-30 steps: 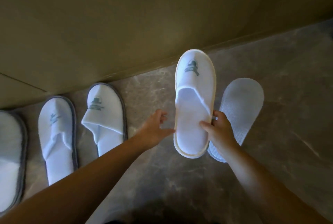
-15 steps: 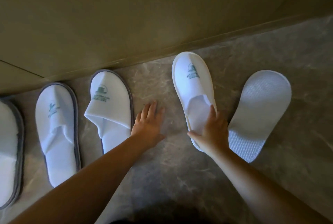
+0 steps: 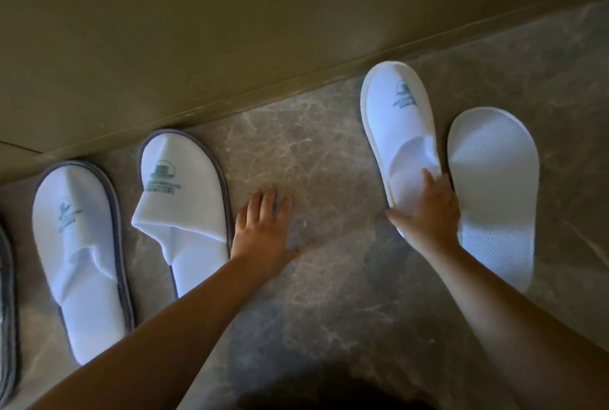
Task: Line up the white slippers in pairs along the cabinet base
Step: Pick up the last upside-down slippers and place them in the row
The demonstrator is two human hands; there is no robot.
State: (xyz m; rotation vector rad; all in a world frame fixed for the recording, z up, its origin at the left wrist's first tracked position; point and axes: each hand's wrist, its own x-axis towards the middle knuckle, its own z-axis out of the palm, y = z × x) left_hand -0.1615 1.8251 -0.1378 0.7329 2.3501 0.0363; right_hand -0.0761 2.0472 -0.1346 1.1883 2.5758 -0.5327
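Observation:
A white slipper with a cream rim (image 3: 397,119) lies on the marble floor, toe close to the cabinet base (image 3: 263,93). My right hand (image 3: 425,215) rests flat on its heel end, fingers straight and thumb spread to the left. Just right of it a second white slipper (image 3: 494,192) lies sole up, touching my hand's edge. My left hand (image 3: 263,228) presses flat on the bare floor between the groups. To the left, two grey-rimmed slippers (image 3: 188,208) (image 3: 79,251) lie side by side, toes toward the cabinet.
Part of another grey-rimmed slipper (image 3: 6,297) shows at the left edge. The olive cabinet front (image 3: 230,14) fills the top of the view. Marble floor (image 3: 313,162) stretches between the two slipper groups and right of the sole-up one.
My right hand set the cream-rimmed slipper down with its toe near the cabinet base and now lies flat on its heel. My left hand dropped flat onto the floor.

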